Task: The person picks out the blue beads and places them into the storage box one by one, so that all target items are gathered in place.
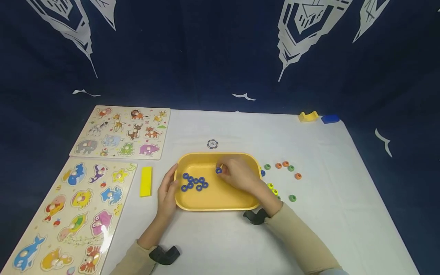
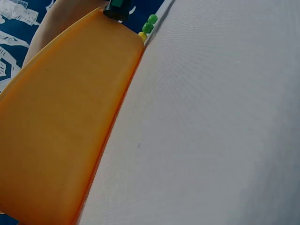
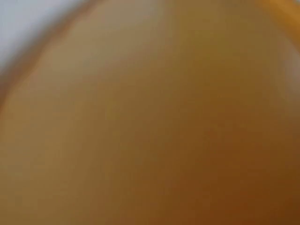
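Note:
A yellow tray [image 1: 213,204] lies on the white cloth, with several blue ring beads [image 1: 196,180] spread over its left half. My right hand [image 1: 238,173] reaches over the tray's right side and pinches one blue ring bead [image 1: 218,170] between thumb and fingertips. At the tray's left rim, my left hand [image 1: 167,193] rests with its fingers extended along the edge. The left wrist view is largely filled by the tray's outer wall [image 2: 70,122]. Close up and blurred, the tray's yellow surface [image 3: 140,122] takes up the right wrist view.
Right of the tray lie loose green beads [image 1: 292,198], orange beads [image 1: 298,176] and yellow beads [image 1: 270,186]. Two animal puzzle boards [image 1: 117,152] [image 1: 82,225] cover the left side. A yellow block [image 1: 146,181] stands near the left hand; a round chip [image 1: 212,144] lies behind the tray.

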Motion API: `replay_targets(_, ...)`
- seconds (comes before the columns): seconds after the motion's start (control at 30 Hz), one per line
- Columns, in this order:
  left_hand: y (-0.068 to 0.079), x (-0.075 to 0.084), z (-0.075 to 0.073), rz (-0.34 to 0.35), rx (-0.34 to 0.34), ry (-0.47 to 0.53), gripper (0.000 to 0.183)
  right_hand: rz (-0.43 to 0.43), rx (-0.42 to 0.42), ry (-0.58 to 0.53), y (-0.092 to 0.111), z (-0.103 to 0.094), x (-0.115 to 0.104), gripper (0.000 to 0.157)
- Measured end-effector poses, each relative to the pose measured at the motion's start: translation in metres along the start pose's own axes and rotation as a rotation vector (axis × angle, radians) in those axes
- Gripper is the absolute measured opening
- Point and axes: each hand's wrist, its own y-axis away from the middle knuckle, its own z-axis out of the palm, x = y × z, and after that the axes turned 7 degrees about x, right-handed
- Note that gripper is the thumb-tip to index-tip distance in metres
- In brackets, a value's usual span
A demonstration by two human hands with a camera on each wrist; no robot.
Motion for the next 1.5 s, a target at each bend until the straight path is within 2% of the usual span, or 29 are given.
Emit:
replay_targets(0.13,0.0,0.006,0.001,-0.008,0.005,-0.022,0.044,-0.053,-0.089,0.046,-0.009,0.02,-0.01,0.016)
replay_targets(0.3,0.0,0.007,0.002,-0.006,0.01,-0.03,0.044,-0.107,-0.134,0.056,-0.013,0.036,-0.014,0.017)
replay_targets(0.43,0.0,0.008,0.002,0.0,0.009,-0.03,0.044,-0.102,-0.157,0.039,-0.012,0.039,-0.014,0.023)
replay_targets(0.53,0.001,0.009,0.003,0.001,0.01,-0.034,0.043,-0.079,-0.148,0.024,-0.009,0.034,-0.015,0.028)
replay_targets(0.67,0.002,0.009,0.004,-0.002,0.004,-0.039,0.043,-0.045,-0.055,-0.027,0.003,0.017,-0.014,0.028)
replay_targets(0.8,0.002,0.009,0.005,-0.001,0.004,-0.035,0.043,-0.055,0.146,-0.167,0.023,-0.009,-0.002,0.023)
replay_targets(0.9,0.002,0.008,0.004,0.005,0.01,-0.031,0.043,-0.053,0.317,-0.255,0.04,-0.026,0.017,0.022)
replay_targets(0.97,0.001,0.008,0.003,0.003,0.015,-0.026,0.043,-0.023,0.413,-0.258,0.051,-0.035,0.034,0.022)
replay_targets(1.1,0.002,0.009,0.002,0.01,0.019,-0.017,0.043,0.083,0.531,-0.22,0.07,-0.042,0.066,0.023)
replay_targets(1.27,0.002,0.008,0.001,0.021,0.018,-0.016,0.044,0.217,0.561,-0.204,0.084,-0.035,0.094,0.026)
replay_targets(1.4,0.002,0.009,0.002,-0.007,0.024,-0.023,0.044,0.249,0.503,-0.189,0.087,-0.028,0.104,0.031)
replay_targets(1.5,0.002,0.003,0.002,-0.004,0.016,-0.024,0.045,0.273,0.448,-0.172,0.089,-0.024,0.107,0.032)
